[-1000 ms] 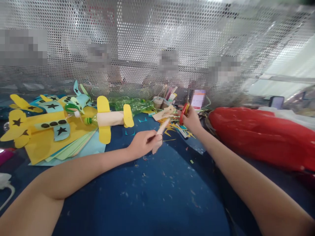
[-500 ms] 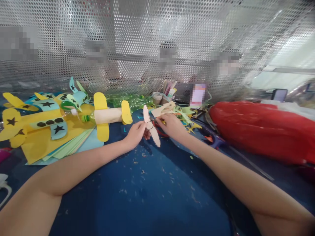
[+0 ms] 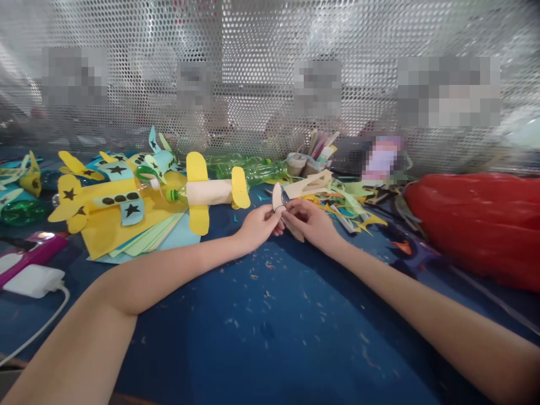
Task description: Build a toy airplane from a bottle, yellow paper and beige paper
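Observation:
A pale paper propeller [image 3: 277, 196] with a dark outline and a drawn circle at its middle is held above the blue table. My left hand [image 3: 258, 229] pinches it near the middle from the left. From the right, the fingers of my right hand [image 3: 314, 223] are closed on it too, hiding part of its lower blade. To the left lies a bottle plane [image 3: 210, 192] wrapped in cream paper, with yellow paper wings and tail and a green cap. Paper scraps [image 3: 350, 197] are heaped just behind my right hand.
More decorated bottle planes [image 3: 103, 198] lie on coloured paper sheets [image 3: 147, 239] at left. Green bottles [image 3: 240, 167] and cups [image 3: 297, 164] stand behind. A red bag [image 3: 476, 225] bulges at right; a power strip [image 3: 34, 261] with a white charger sits at far left.
My right hand has come over to the propeller and closed on it; before, it was apart at the right. The propeller has turned and is more covered. The view has shifted right.

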The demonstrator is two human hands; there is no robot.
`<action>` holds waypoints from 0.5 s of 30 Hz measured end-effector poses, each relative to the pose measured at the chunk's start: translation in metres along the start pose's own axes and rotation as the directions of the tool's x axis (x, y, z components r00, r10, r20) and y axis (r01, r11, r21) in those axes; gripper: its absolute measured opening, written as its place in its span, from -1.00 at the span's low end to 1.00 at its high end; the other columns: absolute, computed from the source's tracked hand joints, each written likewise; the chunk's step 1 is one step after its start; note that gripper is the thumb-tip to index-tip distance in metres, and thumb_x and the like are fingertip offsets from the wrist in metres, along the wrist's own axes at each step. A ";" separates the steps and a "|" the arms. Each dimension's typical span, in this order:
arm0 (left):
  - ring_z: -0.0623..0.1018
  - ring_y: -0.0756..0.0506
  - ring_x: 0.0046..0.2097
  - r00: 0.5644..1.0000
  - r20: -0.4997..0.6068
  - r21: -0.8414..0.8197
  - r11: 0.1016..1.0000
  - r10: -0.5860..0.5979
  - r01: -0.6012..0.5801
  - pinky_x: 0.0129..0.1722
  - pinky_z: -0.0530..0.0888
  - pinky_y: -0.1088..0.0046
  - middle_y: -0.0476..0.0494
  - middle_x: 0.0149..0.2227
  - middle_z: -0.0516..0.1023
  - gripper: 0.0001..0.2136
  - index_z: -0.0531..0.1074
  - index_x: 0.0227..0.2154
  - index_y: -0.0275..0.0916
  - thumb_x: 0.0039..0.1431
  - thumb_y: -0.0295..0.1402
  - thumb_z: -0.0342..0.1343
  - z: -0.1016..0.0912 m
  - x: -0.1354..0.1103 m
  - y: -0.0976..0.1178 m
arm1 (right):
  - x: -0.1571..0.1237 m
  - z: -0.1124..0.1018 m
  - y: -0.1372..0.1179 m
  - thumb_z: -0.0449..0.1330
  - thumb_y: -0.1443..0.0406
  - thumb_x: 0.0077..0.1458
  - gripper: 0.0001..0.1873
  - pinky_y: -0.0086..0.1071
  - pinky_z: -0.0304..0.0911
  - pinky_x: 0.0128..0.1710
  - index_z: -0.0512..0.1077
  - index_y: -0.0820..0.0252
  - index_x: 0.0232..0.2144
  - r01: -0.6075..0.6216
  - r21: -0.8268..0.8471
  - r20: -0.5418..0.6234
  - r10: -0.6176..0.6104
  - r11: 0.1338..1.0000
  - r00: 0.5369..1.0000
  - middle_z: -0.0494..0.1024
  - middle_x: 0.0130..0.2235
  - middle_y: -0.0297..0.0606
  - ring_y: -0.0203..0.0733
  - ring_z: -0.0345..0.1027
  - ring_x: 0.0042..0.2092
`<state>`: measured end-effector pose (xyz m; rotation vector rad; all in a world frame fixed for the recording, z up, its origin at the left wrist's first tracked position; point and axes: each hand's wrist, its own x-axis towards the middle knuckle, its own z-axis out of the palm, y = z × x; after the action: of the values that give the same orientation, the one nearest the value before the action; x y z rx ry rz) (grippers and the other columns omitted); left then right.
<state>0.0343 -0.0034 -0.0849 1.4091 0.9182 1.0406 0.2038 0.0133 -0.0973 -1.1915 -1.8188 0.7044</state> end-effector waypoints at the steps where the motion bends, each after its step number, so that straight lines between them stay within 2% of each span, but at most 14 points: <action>1: 0.49 0.05 -0.52 1.000 -0.002 0.007 1.000 -0.002 0.003 -0.44 0.46 0.51 0.00 -0.54 0.46 -0.80 0.33 -0.45 -0.27 0.33 -0.40 0.00 0.000 0.000 0.000 | 0.000 0.000 0.001 0.23 -0.09 0.02 -0.52 -0.31 0.30 -0.38 0.38 0.17 -0.25 0.005 -0.004 -0.008 -0.005 1.000 1.000 0.50 -0.45 -0.32 -0.23 0.34 -0.45; 7: 0.48 0.05 -0.52 1.000 -0.025 -0.033 0.999 0.003 -0.004 -0.46 0.43 0.52 0.02 -0.56 0.44 -0.86 0.36 -0.38 -0.27 0.31 -0.44 -0.02 -0.001 0.003 -0.003 | 0.003 0.000 0.007 0.25 -0.07 -0.01 -0.56 -0.29 0.31 -0.39 0.38 0.15 -0.30 -0.018 0.017 -0.002 0.018 1.000 1.000 0.52 -0.43 -0.29 -0.20 0.36 -0.44; 15: 0.44 0.04 -0.59 0.997 -0.059 -0.072 0.997 -0.044 0.040 -0.54 0.34 0.51 0.03 -0.62 0.42 -0.73 0.28 -0.49 -0.23 0.38 -0.40 -0.12 -0.001 0.003 -0.002 | 0.000 -0.001 -0.003 0.14 0.00 0.10 -0.66 -0.29 0.32 -0.33 0.38 0.15 -0.32 -0.003 -0.108 0.035 0.006 0.994 0.999 0.54 -0.39 -0.25 -0.18 0.39 -0.39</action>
<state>0.0345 -0.0004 -0.0863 1.3008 0.9416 1.0790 0.2035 0.0118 -0.0946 -1.2607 -1.9042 0.6401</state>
